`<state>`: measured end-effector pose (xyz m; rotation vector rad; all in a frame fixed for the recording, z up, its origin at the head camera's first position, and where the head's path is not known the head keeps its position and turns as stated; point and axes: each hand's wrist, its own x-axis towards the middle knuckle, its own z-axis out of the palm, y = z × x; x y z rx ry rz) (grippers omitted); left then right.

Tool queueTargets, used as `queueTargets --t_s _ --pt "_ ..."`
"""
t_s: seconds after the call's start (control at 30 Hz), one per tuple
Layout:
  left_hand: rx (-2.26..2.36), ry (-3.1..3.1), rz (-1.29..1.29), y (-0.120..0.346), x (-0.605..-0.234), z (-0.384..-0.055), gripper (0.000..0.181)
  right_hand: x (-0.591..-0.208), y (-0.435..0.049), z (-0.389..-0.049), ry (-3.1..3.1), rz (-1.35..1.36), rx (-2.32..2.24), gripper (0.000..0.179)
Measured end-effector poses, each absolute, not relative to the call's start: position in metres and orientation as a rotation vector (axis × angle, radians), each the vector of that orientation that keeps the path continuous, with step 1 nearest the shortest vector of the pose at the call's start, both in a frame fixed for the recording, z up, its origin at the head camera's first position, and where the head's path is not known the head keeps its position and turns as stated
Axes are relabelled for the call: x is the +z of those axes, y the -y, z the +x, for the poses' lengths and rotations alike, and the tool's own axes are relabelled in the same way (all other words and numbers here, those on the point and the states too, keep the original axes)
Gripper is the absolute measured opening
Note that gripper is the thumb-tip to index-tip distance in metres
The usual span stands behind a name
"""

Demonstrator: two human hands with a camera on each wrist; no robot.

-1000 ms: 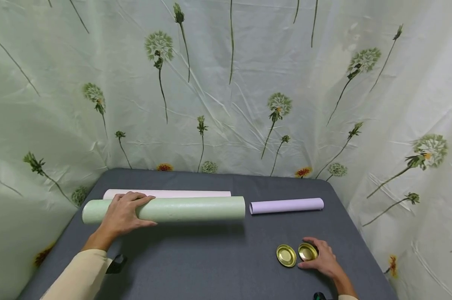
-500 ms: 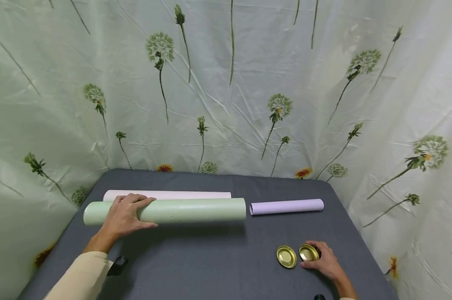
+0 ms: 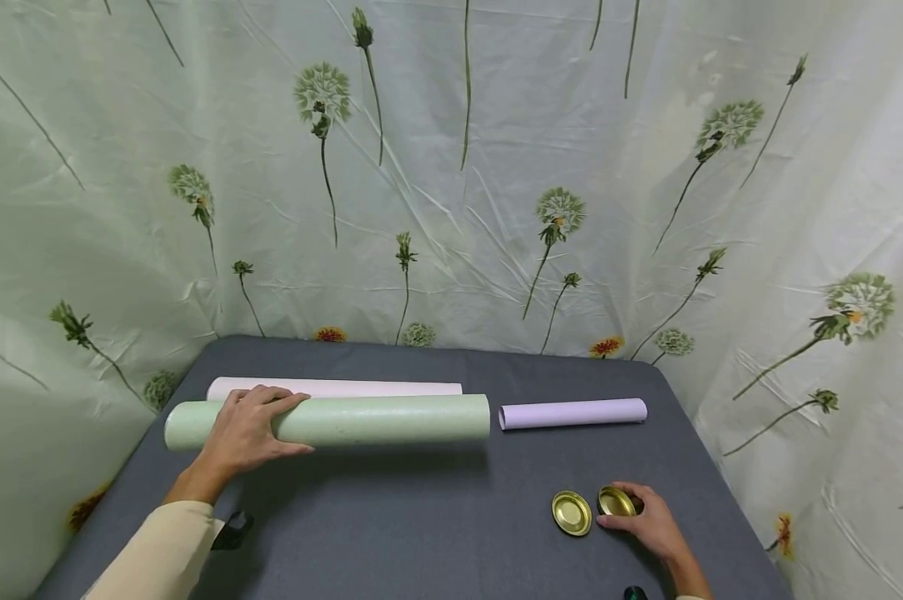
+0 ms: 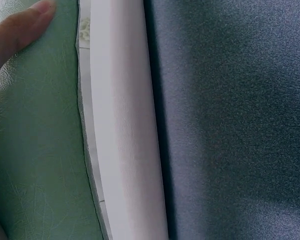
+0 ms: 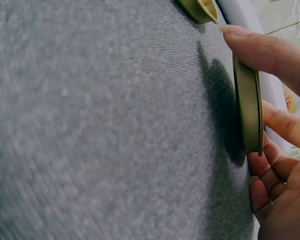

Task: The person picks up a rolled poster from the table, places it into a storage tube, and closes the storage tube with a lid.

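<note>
My left hand (image 3: 250,429) grips a long pale green roll (image 3: 391,419) near its left end. The roll lies level, with a shadow on the cloth below. In the left wrist view its creased surface (image 4: 40,135) fills the left side, with one fingertip over it. My right hand (image 3: 649,523) pinches a small round gold-coloured metal lid (image 3: 613,502) between thumb and fingers. In the right wrist view this lid (image 5: 248,107) is on edge, tilted, casting a shadow. A second gold lid (image 3: 572,512) lies just left of it.
A pale pink roll (image 3: 391,388) lies behind the green one, partly hidden. A shorter lilac tube (image 3: 573,413) lies farther right. Dark grey cloth (image 3: 421,533) covers the table. A flower-printed curtain (image 3: 451,208) hangs behind and at both sides.
My right hand has closed its fingers and thumb on the right-hand lid, which now tilts more. The left hand and the green roll have hardly moved.
</note>
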<state>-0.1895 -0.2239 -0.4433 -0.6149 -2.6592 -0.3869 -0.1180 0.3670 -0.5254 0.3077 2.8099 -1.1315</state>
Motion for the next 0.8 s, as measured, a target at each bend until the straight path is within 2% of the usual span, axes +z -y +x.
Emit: queueTargets --t_s 0.47,0.8 --pt "-0.384 2.654 -0.63 0.219 -0.445 -0.19 0.075 -0.51 -0.354 -0.127 -2.707 0.32 -1.346 0.069" --pt "-0.381 2.658 -0.618 0.218 -0.445 -0.191 0.075 -0.497 -0.327 -0.146 -2.609 0.209 -1.543 0.069"
